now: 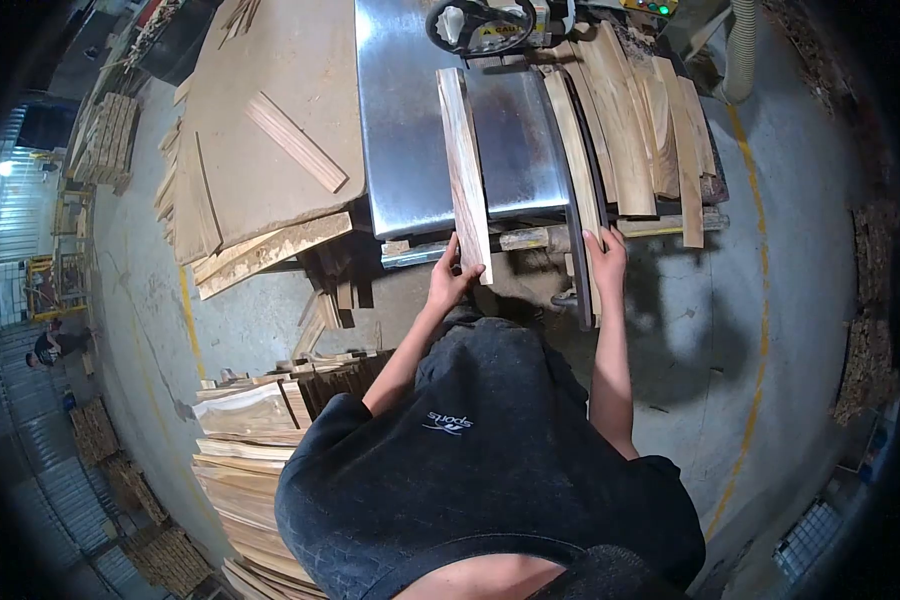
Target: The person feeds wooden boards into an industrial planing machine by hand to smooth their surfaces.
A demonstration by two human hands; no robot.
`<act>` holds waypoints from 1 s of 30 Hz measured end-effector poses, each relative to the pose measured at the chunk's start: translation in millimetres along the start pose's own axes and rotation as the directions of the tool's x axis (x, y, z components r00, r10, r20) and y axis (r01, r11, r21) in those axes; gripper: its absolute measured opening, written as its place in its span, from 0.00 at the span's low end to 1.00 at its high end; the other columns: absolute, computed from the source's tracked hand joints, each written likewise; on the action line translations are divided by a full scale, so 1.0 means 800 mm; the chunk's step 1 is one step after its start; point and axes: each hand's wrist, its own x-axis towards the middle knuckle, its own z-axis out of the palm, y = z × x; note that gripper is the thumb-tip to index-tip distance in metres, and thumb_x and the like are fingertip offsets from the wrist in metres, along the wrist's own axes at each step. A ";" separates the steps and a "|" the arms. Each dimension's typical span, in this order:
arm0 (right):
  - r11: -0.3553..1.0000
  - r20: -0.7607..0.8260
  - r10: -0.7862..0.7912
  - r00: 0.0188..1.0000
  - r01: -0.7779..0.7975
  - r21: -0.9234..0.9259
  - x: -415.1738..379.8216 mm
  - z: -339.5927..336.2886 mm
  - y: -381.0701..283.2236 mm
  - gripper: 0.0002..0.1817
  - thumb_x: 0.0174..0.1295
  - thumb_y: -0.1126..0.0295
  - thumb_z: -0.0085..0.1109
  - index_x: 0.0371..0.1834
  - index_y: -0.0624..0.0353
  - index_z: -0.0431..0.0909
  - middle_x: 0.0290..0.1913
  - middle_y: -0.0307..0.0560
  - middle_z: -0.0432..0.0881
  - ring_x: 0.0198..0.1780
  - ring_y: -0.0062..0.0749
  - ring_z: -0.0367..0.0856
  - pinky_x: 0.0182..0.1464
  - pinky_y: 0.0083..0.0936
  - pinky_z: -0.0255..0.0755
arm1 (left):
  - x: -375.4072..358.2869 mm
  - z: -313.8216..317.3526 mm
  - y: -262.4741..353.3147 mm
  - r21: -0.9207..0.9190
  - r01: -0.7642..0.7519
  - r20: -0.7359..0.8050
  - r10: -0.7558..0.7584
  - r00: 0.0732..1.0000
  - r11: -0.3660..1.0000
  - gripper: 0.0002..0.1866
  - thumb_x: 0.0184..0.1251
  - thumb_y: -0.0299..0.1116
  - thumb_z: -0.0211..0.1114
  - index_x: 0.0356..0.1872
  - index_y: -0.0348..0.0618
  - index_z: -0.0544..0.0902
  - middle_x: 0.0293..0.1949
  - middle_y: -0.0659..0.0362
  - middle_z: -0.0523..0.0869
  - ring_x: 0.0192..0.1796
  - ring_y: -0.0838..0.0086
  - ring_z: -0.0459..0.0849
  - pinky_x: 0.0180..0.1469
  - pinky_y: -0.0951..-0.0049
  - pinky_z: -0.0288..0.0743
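Note:
A long, narrow wooden board lies lengthwise on the metal machine table, its near end jutting past the front edge. My left hand is closed on that near end, thumb on one side and fingers on the other. Farther right, a pale wooden strip lies along a dark guide rail and also overhangs the edge. My right hand grips around this strip near the rail; its fingertips are partly hidden.
A handwheel and machine head stand at the table's far end. Several boards lie at right. A lone wooden piece rests on the brown side table. Stacked boards stand at lower left; a person is far left.

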 end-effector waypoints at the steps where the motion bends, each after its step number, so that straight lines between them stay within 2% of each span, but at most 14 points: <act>1: 0.999 0.006 -0.026 1.000 0.026 0.025 -0.001 -0.001 -0.003 0.13 0.63 0.66 0.66 0.42 0.67 0.82 0.41 0.55 0.81 0.44 0.45 0.79 0.50 0.32 0.71 | 0.002 0.000 -0.002 -0.043 -0.016 0.005 0.016 1.000 0.999 0.46 0.63 0.35 0.72 0.77 0.41 0.53 0.56 0.46 0.82 0.55 0.69 0.82 0.54 0.68 0.79; 8: 1.000 -0.031 -0.004 1.000 0.003 -0.016 -0.002 0.000 -0.008 0.15 0.63 0.65 0.66 0.44 0.67 0.82 0.42 0.53 0.81 0.44 0.42 0.79 0.51 0.31 0.71 | 0.011 -0.014 -0.018 -0.070 0.095 0.020 -0.094 0.995 0.993 0.36 0.71 0.36 0.64 0.76 0.45 0.59 0.48 0.52 0.85 0.44 0.74 0.82 0.43 0.75 0.78; 11: 0.994 0.026 0.083 0.996 -0.082 -0.069 -0.001 -0.002 -0.002 0.17 0.64 0.62 0.66 0.45 0.68 0.81 0.45 0.55 0.80 0.48 0.45 0.79 0.53 0.33 0.71 | 0.006 -0.019 0.011 0.050 0.159 -0.006 -0.159 0.987 0.986 0.31 0.68 0.38 0.65 0.72 0.49 0.69 0.54 0.43 0.83 0.50 0.61 0.83 0.54 0.63 0.75; 12: 0.994 0.031 0.082 0.996 -0.080 -0.071 -0.001 0.000 0.000 0.17 0.64 0.62 0.66 0.45 0.68 0.81 0.45 0.55 0.80 0.48 0.45 0.79 0.53 0.33 0.71 | 0.001 -0.017 0.023 0.447 -0.161 -0.131 0.242 0.961 0.880 0.28 0.68 0.38 0.64 0.69 0.49 0.72 0.59 0.43 0.78 0.56 0.58 0.79 0.58 0.59 0.72; 13: 0.994 -0.003 0.071 0.997 -0.071 -0.088 -0.002 0.001 0.001 0.18 0.64 0.61 0.66 0.45 0.68 0.81 0.46 0.56 0.80 0.49 0.46 0.79 0.54 0.33 0.70 | -0.003 -0.016 0.032 0.782 -0.337 -0.075 0.617 0.784 0.524 0.26 0.67 0.38 0.64 0.67 0.49 0.75 0.65 0.42 0.73 0.62 0.55 0.75 0.62 0.54 0.68; 14: 0.992 -0.036 0.061 0.997 -0.065 -0.106 -0.004 0.002 0.002 0.19 0.63 0.60 0.66 0.46 0.68 0.81 0.47 0.56 0.80 0.49 0.47 0.79 0.54 0.34 0.70 | 0.000 -0.016 0.042 0.732 -0.419 0.009 0.608 0.794 0.537 0.25 0.66 0.39 0.64 0.65 0.48 0.75 0.72 0.45 0.63 0.72 0.53 0.63 0.68 0.49 0.60; 17: 0.991 0.014 0.109 0.994 -0.107 -0.086 -0.003 -0.003 -0.014 0.21 0.63 0.59 0.66 0.47 0.69 0.80 0.47 0.56 0.80 0.49 0.48 0.79 0.55 0.35 0.70 | 0.028 -0.016 0.060 0.703 -0.620 0.397 0.530 0.749 0.349 0.32 0.71 0.49 0.56 0.71 0.44 0.66 0.74 0.45 0.60 0.77 0.52 0.57 0.73 0.52 0.53; 20: 0.989 0.027 0.106 0.994 -0.103 -0.103 -0.001 -0.003 -0.012 0.21 0.63 0.58 0.66 0.46 0.69 0.80 0.46 0.57 0.80 0.48 0.47 0.79 0.54 0.34 0.70 | 0.092 -0.019 0.055 0.752 -0.639 0.523 0.442 0.729 0.163 0.35 0.77 0.58 0.39 0.76 0.46 0.57 0.78 0.50 0.52 0.80 0.59 0.48 0.78 0.55 0.45; 22: 0.987 0.002 0.106 0.994 -0.105 -0.120 -0.001 0.001 0.002 0.20 0.63 0.58 0.66 0.45 0.68 0.81 0.45 0.56 0.80 0.47 0.48 0.79 0.54 0.33 0.70 | 0.142 -0.036 0.074 0.766 -0.619 0.529 0.379 0.760 0.172 0.36 0.77 0.59 0.35 0.77 0.48 0.55 0.79 0.54 0.50 0.81 0.62 0.46 0.79 0.54 0.43; 24: 0.990 -0.014 0.064 0.998 -0.066 -0.127 -0.002 0.001 0.000 0.20 0.63 0.58 0.66 0.44 0.67 0.81 0.44 0.56 0.80 0.47 0.49 0.79 0.53 0.33 0.70 | 0.195 -0.053 0.089 0.817 -0.539 0.442 0.375 0.815 0.206 0.34 0.77 0.57 0.40 0.76 0.49 0.59 0.78 0.53 0.54 0.80 0.61 0.49 0.77 0.50 0.46; 26: 0.988 0.013 0.090 0.996 -0.087 -0.126 -0.001 -0.002 -0.003 0.19 0.63 0.59 0.66 0.44 0.67 0.81 0.43 0.57 0.81 0.48 0.50 0.79 0.54 0.33 0.70 | 0.256 -0.073 0.079 0.877 -0.431 0.279 0.504 0.818 0.214 0.31 0.76 0.54 0.44 0.73 0.49 0.65 0.75 0.48 0.61 0.77 0.54 0.58 0.73 0.46 0.54; 28: 0.988 0.044 0.088 0.995 -0.081 -0.133 0.002 -0.001 0.005 0.19 0.63 0.59 0.66 0.45 0.66 0.82 0.45 0.58 0.81 0.51 0.50 0.80 0.55 0.34 0.70 | 0.297 -0.092 0.080 0.903 -0.199 -0.006 0.474 0.880 0.380 0.27 0.76 0.50 0.46 0.71 0.52 0.67 0.73 0.46 0.63 0.75 0.51 0.61 0.71 0.44 0.55; 29: 0.986 0.074 0.136 0.988 -0.127 -0.112 0.002 -0.004 -0.002 0.18 0.63 0.60 0.66 0.46 0.65 0.83 0.47 0.59 0.82 0.53 0.51 0.80 0.57 0.35 0.70 | 0.327 -0.098 0.045 0.931 -0.094 -0.144 0.592 0.793 0.353 0.26 0.75 0.48 0.47 0.70 0.52 0.68 0.73 0.46 0.64 0.75 0.51 0.62 0.72 0.45 0.55; 30: 0.985 0.070 0.139 0.988 -0.130 -0.115 0.002 -0.003 -0.003 0.18 0.63 0.60 0.66 0.46 0.65 0.83 0.47 0.59 0.82 0.53 0.51 0.80 0.57 0.35 0.70 | 0.329 -0.101 0.042 0.930 -0.099 -0.141 0.592 0.794 0.354 0.26 0.75 0.48 0.47 0.70 0.52 0.68 0.73 0.46 0.64 0.75 0.51 0.62 0.72 0.45 0.55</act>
